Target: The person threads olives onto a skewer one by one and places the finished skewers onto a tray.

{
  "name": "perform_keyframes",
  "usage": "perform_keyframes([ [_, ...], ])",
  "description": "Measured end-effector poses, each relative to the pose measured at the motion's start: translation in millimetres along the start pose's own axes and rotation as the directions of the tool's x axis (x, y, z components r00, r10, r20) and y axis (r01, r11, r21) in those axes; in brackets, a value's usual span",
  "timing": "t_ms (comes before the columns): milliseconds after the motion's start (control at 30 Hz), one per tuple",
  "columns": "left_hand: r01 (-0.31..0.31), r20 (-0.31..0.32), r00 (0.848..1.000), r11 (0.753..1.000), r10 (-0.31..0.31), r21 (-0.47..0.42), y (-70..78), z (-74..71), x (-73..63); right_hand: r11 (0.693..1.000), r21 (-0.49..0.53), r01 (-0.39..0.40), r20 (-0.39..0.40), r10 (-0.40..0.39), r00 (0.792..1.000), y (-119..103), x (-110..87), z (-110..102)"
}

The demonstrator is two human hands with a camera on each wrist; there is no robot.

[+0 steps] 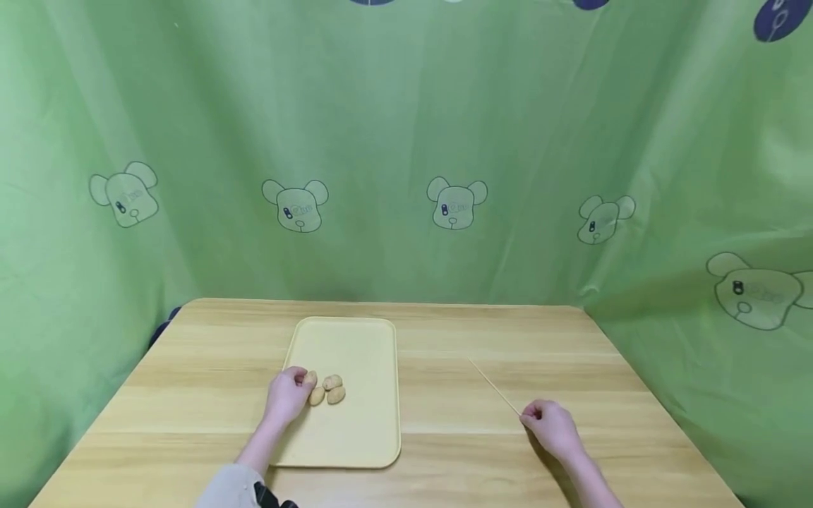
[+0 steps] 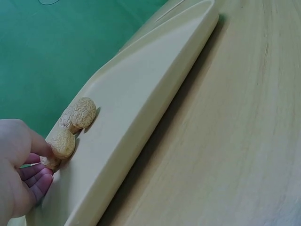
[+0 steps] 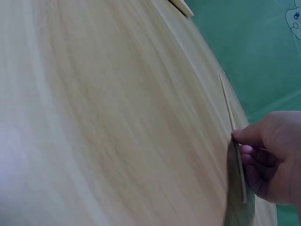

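Note:
In the head view, my left hand (image 1: 286, 396) is over the left side of a pale yellow tray (image 1: 362, 437), holding a small tan, wrinkled lump (image 1: 310, 378) between thumb and fingers. Three similar lumps (image 1: 336, 395) lie close beside it on the tray. Their coarse, crinkled surface (image 2: 83, 113) shows in the left wrist view, where my thumb partly covers the nearest ones. To the right of the tray, my right hand (image 1: 554, 427) pinches a thin wooden skewer (image 1: 494, 384) near one end. The skewer (image 3: 226, 101) extends forward, its far end pointed, low over the table.
A light wood-grain table (image 1: 438, 402) carries the tray left of centre. Green curtain (image 1: 381, 120) with bear-head prints surrounds the table at the back and both sides. Something dark (image 1: 164, 326) shows beyond the table's back left corner.

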State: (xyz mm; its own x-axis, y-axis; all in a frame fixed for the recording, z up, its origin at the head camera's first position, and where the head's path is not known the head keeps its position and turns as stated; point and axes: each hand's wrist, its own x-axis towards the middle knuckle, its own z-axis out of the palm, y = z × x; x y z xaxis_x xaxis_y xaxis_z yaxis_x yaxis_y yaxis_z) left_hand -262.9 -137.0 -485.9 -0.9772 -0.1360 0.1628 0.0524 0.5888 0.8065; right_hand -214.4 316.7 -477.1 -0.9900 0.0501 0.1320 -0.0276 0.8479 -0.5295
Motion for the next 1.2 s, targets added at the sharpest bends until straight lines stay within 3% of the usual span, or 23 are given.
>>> perform_keyframes([
  [300,0.035,0.024,0.999,0.999,-0.034,-0.041,-0.2,-2.8,-0.3,0.999,-0.048,0.009,-0.007,-0.009,1.0,-3,2.2,2],
  [567,0.077,0.042,0.997,0.989,-0.072,-0.124,-0.2,-4.3,-0.1,1.0,-0.009,0.016,0.018,-0.016,1.0,-2,1.6,0],
  [867,0.065,0.077,0.996,0.972,-0.049,-0.226,4.3,-11.5,-1.7,0.999,0.008,0.033,0.022,-0.033,0.999,-5,1.7,-3],
  [1200,0.076,0.121,0.992,0.936,-0.036,-0.345,14.7,-15.7,-4.7,0.989,0.135,0.054,0.052,-0.062,0.997,-18,-1.5,-1],
])
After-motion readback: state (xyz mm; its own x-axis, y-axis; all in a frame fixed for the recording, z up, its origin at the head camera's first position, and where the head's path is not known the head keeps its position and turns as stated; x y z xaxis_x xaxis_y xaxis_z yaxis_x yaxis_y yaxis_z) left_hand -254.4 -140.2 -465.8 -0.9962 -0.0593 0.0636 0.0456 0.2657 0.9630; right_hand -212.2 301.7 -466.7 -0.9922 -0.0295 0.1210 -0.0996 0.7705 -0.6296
